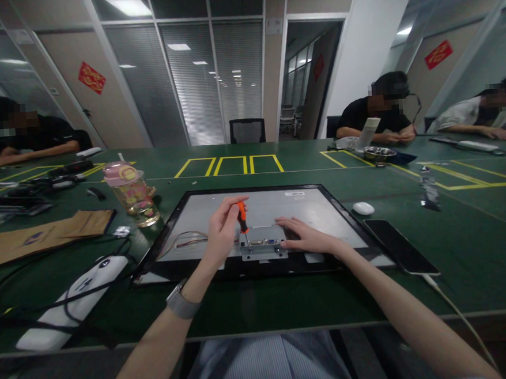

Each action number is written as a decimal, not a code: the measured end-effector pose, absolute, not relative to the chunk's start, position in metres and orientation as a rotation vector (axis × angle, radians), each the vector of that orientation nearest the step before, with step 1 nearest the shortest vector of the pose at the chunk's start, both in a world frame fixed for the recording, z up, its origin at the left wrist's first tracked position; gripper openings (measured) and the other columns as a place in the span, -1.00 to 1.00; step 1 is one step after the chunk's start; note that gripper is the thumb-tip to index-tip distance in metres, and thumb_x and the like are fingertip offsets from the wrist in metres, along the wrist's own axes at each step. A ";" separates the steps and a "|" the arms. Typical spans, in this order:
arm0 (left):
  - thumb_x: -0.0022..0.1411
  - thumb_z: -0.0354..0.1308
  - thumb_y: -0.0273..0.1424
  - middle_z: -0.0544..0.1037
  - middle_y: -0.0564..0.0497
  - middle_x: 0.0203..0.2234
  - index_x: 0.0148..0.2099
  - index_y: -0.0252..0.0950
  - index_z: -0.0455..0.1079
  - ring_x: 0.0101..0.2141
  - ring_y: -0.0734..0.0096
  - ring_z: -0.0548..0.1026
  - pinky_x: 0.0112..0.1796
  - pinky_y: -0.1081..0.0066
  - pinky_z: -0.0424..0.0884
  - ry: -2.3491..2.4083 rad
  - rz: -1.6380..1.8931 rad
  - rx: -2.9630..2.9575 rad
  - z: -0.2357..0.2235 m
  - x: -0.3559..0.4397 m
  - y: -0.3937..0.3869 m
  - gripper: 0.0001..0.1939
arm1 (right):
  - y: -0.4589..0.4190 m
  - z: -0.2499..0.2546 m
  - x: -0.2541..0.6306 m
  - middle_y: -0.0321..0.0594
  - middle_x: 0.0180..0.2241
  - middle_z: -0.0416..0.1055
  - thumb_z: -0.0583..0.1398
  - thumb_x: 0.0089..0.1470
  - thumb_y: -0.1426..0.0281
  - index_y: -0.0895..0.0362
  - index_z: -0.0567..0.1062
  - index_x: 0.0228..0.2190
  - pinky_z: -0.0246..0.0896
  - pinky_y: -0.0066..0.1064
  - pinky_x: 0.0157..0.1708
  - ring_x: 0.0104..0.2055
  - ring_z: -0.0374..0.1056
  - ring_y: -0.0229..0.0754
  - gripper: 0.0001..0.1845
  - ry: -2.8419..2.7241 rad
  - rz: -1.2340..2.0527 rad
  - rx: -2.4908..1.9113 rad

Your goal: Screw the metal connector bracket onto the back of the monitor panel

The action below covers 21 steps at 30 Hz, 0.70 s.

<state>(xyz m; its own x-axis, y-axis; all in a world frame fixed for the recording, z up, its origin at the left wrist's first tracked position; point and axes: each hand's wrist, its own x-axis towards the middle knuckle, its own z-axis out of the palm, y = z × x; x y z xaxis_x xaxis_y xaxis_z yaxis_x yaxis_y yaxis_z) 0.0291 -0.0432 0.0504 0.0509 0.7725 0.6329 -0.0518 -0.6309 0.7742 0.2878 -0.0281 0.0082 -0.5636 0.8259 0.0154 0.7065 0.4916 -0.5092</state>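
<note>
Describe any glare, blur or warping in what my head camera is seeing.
Head view: wide-angle warping, with the door at left leaning hard; bright lights glare in the glass panels; a soft sheen on the flat grey panel; the orange screwdriver reads clearly, but markings on the small connectors are too small and soft to read.

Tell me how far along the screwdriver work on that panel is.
Apparently done: the metal box sits on the panel. In hand: the left hand holds the orange screwdriver tip down at the box's left end; the right hand rests at its right. Left: probably that spot's screwdriver work; other fastenings are too small to judge.
</note>
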 end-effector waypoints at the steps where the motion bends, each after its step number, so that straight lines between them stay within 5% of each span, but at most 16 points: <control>1: 0.34 0.00 -0.27 0.50 -0.05 -0.33 -0.05 -0.27 0.48 -0.28 0.40 0.47 -0.23 0.38 0.42 0.699 1.644 1.649 0.049 0.029 -0.042 -0.70 | -0.028 0.008 0.288 -0.09 0.32 0.03 0.09 0.10 -0.13 0.08 0.19 0.22 -0.38 -0.04 0.36 0.37 -0.12 0.03 -0.19 -2.482 0.669 -1.300; 9: 0.34 0.01 -0.28 0.55 -0.08 -0.26 0.01 -0.27 0.45 -0.24 0.38 0.51 -0.14 0.33 0.43 0.689 1.584 1.645 0.049 0.030 -0.044 -0.69 | -0.025 0.004 0.288 -0.07 0.31 0.06 0.09 0.11 -0.11 0.08 0.19 0.22 -0.37 -0.01 0.35 0.36 -0.08 0.04 -0.21 -2.486 0.650 -1.272; 15: 0.15 0.24 -0.37 0.40 0.02 -0.33 -0.19 -0.23 0.52 -0.32 0.49 0.42 -0.27 0.47 0.42 0.757 1.729 1.792 0.053 0.031 -0.045 -0.85 | -0.025 0.003 0.288 -0.07 0.31 0.07 0.09 0.11 -0.12 0.08 0.19 0.22 -0.38 -0.01 0.35 0.36 -0.08 0.02 -0.20 -2.484 0.647 -1.264; 21: 0.36 -0.04 -0.27 0.52 -0.12 -0.11 0.00 -0.24 0.47 -0.09 0.31 0.46 -0.03 0.28 0.37 0.748 1.632 1.743 0.052 0.031 -0.046 -0.68 | -0.026 0.004 0.288 -0.05 0.31 0.04 0.09 0.11 -0.12 0.10 0.18 0.22 -0.38 -0.01 0.35 0.37 -0.10 0.03 -0.18 -2.487 0.650 -1.268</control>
